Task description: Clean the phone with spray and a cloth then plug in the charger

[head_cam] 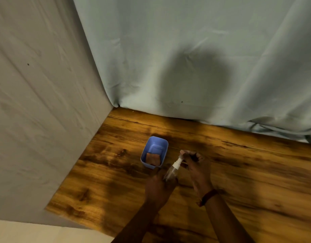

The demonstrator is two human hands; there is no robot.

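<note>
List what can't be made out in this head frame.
- Phone and charger: not visible anywhere in the head view.
- Spray bottle: clear body motion-blurred, base hidden by left hand; fill level unreadable.
- Right hand fingertips at the nozzle: blurred.
- Brown item in blue bin: unidentifiable.

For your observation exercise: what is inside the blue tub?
Inside the blue tub lies a reddish-brown folded cloth; anything beneath it is hidden.

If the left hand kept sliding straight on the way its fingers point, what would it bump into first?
Probably the small blue plastic tub holding a brownish folded cloth. The left hand, gripping the clear spray bottle, points up-table toward its near wall; depth is uncertain.
</note>
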